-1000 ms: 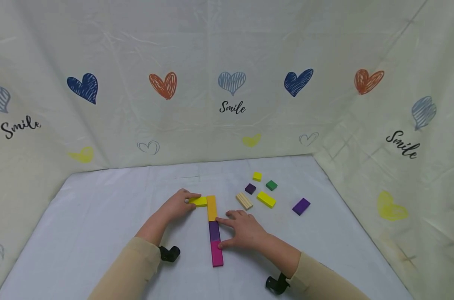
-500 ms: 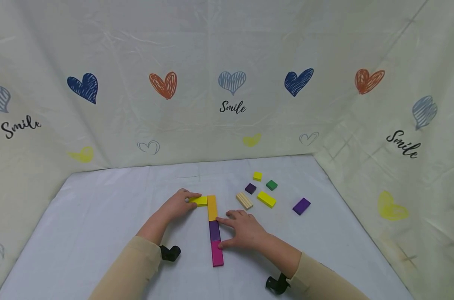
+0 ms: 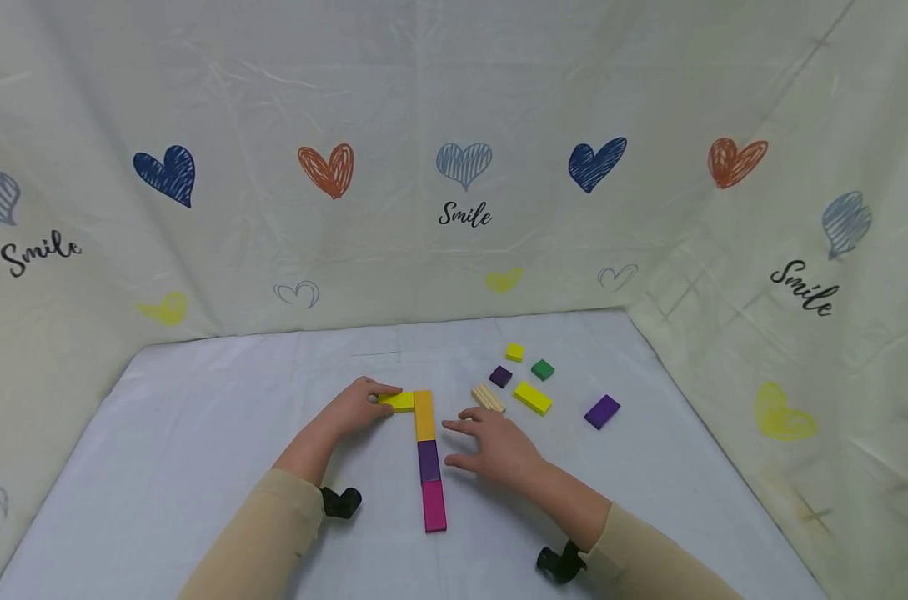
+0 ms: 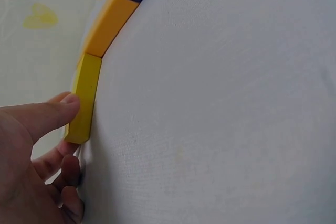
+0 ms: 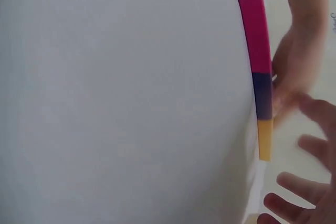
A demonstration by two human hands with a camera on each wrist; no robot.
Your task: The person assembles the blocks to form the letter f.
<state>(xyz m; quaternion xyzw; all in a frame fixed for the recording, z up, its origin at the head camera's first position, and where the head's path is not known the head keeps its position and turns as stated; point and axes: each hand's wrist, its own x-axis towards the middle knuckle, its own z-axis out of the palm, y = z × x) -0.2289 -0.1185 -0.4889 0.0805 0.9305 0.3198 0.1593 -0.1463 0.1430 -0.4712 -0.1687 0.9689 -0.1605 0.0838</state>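
Note:
A yellow block (image 3: 401,403) lies crosswise with its right end against the top of an orange block (image 3: 423,415). My left hand (image 3: 354,410) pinches this yellow block between thumb and fingers, as the left wrist view also shows. Below the orange block, a purple block (image 3: 428,461) and a magenta block (image 3: 434,506) continue the line end to end toward me. My right hand (image 3: 499,448) is just right of the line, fingers spread and apart from the blocks, holding nothing. In the right wrist view its fingers are extended beside the row.
Right of the line lie a ribbed wooden block (image 3: 487,395), a dark purple block (image 3: 501,377), a small yellow block (image 3: 514,352), a green block (image 3: 543,369) and a longer yellow block (image 3: 532,398). Farther right is another purple block (image 3: 602,412). A printed curtain (image 3: 393,250) stands behind the table.
My right hand has let go of the line of blocks, moving slightly up and to the right, and now overlaps the wooden block's lower edge. My left hand has stayed on the yellow block.

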